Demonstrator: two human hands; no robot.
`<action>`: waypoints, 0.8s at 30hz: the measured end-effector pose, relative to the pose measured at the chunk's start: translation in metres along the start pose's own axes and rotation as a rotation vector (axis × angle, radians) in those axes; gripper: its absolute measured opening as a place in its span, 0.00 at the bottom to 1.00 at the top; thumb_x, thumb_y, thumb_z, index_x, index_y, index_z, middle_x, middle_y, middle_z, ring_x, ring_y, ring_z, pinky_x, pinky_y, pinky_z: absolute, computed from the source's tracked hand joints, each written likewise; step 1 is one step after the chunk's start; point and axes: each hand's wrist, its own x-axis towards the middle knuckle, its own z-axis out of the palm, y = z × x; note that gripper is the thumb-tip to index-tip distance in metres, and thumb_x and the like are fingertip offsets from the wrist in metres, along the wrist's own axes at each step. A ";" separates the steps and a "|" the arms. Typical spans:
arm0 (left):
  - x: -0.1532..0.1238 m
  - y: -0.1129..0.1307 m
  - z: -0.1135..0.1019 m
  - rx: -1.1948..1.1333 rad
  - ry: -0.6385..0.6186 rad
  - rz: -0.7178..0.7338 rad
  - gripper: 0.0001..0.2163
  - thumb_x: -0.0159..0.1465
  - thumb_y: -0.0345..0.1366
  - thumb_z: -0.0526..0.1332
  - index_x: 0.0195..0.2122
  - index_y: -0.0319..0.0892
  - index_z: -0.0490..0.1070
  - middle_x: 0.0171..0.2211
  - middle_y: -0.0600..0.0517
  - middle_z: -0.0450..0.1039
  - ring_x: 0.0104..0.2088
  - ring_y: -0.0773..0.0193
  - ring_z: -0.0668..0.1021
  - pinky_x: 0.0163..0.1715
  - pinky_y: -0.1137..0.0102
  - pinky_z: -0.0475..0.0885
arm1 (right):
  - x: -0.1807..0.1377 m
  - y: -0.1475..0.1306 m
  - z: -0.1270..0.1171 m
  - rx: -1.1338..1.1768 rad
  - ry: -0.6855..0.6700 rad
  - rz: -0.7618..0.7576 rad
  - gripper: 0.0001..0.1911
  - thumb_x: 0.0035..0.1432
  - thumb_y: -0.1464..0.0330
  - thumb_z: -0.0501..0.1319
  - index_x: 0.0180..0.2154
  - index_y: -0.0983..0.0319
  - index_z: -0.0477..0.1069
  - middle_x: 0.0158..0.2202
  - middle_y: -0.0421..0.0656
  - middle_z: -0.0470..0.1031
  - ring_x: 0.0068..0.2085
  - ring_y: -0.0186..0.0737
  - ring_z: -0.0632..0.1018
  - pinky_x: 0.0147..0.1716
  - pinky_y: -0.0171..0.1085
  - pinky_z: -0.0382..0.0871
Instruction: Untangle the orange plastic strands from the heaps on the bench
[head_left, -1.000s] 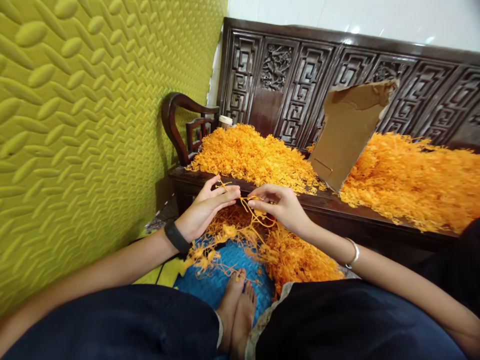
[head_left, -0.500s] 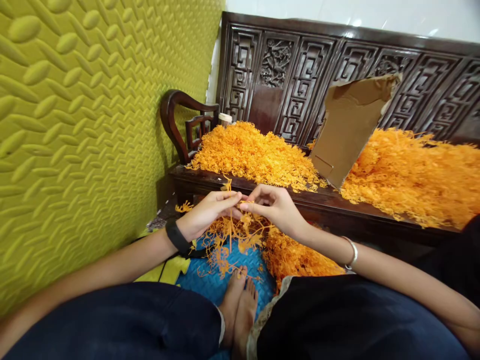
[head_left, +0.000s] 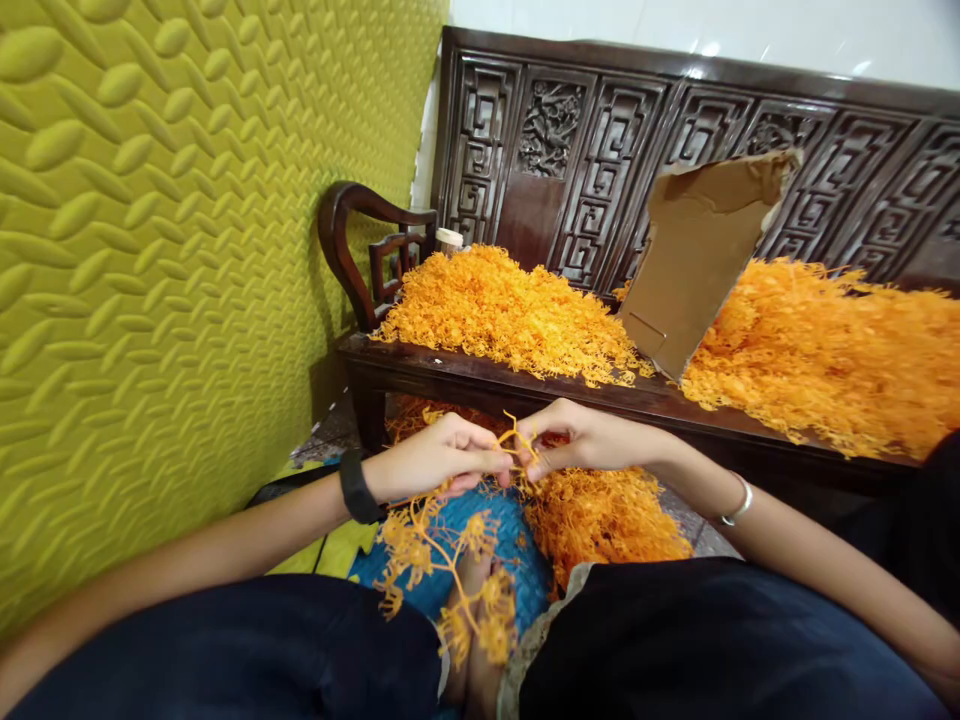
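My left hand [head_left: 439, 460] and my right hand [head_left: 581, 437] meet in front of me, both pinched on one orange plastic sprig [head_left: 450, 555]. Its branches with small flower clusters hang down over my knees and feet. A black band sits on my left wrist, a silver bangle on my right. Below the hands a heap of loose orange sprigs [head_left: 600, 515] lies on the floor beside a blue mat [head_left: 420, 580].
A dark carved wooden bench [head_left: 480, 375] stands ahead, piled with orange sprigs at the left [head_left: 502, 310] and right [head_left: 825, 350], parted by a leaning cardboard sheet [head_left: 697, 260]. A green padded wall [head_left: 150, 250] closes the left side. A small white-lidded jar [head_left: 450, 240] sits at the bench's back corner.
Both hands have dropped lower and come toward me with the sprig. The sprig's branches now dangle over my feet instead of over the floor heap.
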 end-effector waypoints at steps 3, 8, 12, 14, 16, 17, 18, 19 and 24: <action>0.007 -0.002 0.010 -0.030 -0.029 -0.014 0.14 0.58 0.44 0.59 0.26 0.36 0.72 0.10 0.60 0.57 0.12 0.76 0.57 0.14 0.77 0.52 | -0.008 0.008 -0.012 0.005 -0.130 0.053 0.12 0.52 0.61 0.62 0.29 0.65 0.71 0.22 0.36 0.67 0.24 0.27 0.66 0.25 0.29 0.60; 0.015 -0.002 0.026 -0.114 -0.050 -0.031 0.15 0.56 0.46 0.60 0.25 0.36 0.70 0.10 0.60 0.57 0.12 0.76 0.57 0.14 0.77 0.52 | -0.014 0.010 -0.021 -0.029 -0.241 0.107 0.12 0.52 0.61 0.62 0.30 0.65 0.73 0.23 0.37 0.69 0.25 0.28 0.67 0.26 0.29 0.61; 0.015 0.003 0.039 -0.125 -0.070 -0.022 0.14 0.57 0.44 0.60 0.25 0.37 0.70 0.10 0.61 0.56 0.11 0.76 0.56 0.13 0.77 0.52 | -0.022 -0.010 -0.024 -0.029 -0.295 0.121 0.14 0.50 0.59 0.63 0.29 0.64 0.75 0.24 0.38 0.72 0.26 0.29 0.69 0.27 0.29 0.62; 0.014 0.005 0.038 -0.130 -0.060 -0.005 0.13 0.57 0.43 0.60 0.24 0.37 0.70 0.10 0.61 0.55 0.11 0.76 0.56 0.12 0.77 0.51 | -0.037 -0.020 -0.032 -0.030 -0.362 0.173 0.13 0.49 0.59 0.64 0.28 0.64 0.76 0.22 0.38 0.72 0.24 0.29 0.68 0.25 0.29 0.62; 0.012 0.006 0.029 -0.137 0.041 0.032 0.13 0.58 0.42 0.59 0.22 0.38 0.69 0.09 0.61 0.54 0.10 0.77 0.56 0.11 0.77 0.50 | -0.059 -0.021 -0.045 -0.045 -0.349 0.272 0.13 0.48 0.60 0.65 0.26 0.64 0.76 0.20 0.39 0.71 0.22 0.29 0.67 0.23 0.29 0.61; 0.010 0.007 0.022 -0.143 0.128 0.059 0.13 0.58 0.41 0.59 0.21 0.38 0.69 0.08 0.61 0.54 0.09 0.77 0.55 0.11 0.78 0.49 | -0.070 -0.017 -0.053 -0.059 -0.284 0.328 0.13 0.48 0.60 0.65 0.26 0.64 0.76 0.20 0.40 0.71 0.22 0.29 0.68 0.22 0.29 0.61; 0.009 0.007 0.015 -0.151 0.224 0.084 0.13 0.59 0.40 0.59 0.21 0.38 0.68 0.08 0.61 0.53 0.09 0.77 0.55 0.11 0.78 0.49 | -0.080 -0.009 -0.062 -0.081 -0.164 0.379 0.13 0.49 0.60 0.64 0.26 0.64 0.75 0.21 0.41 0.71 0.22 0.30 0.68 0.22 0.29 0.61; 0.007 0.007 0.008 -0.160 0.298 0.105 0.13 0.59 0.40 0.58 0.22 0.38 0.68 0.09 0.61 0.55 0.09 0.77 0.55 0.11 0.78 0.51 | -0.087 0.002 -0.070 -0.112 -0.005 0.420 0.14 0.50 0.59 0.62 0.27 0.64 0.75 0.22 0.41 0.72 0.22 0.30 0.69 0.21 0.29 0.61; 0.006 0.004 -0.006 -0.181 0.415 0.191 0.11 0.60 0.41 0.56 0.27 0.38 0.68 0.12 0.59 0.62 0.12 0.75 0.64 0.15 0.78 0.61 | -0.078 0.080 -0.096 -0.406 0.586 0.653 0.15 0.52 0.62 0.59 0.36 0.67 0.73 0.27 0.44 0.76 0.27 0.35 0.74 0.29 0.32 0.67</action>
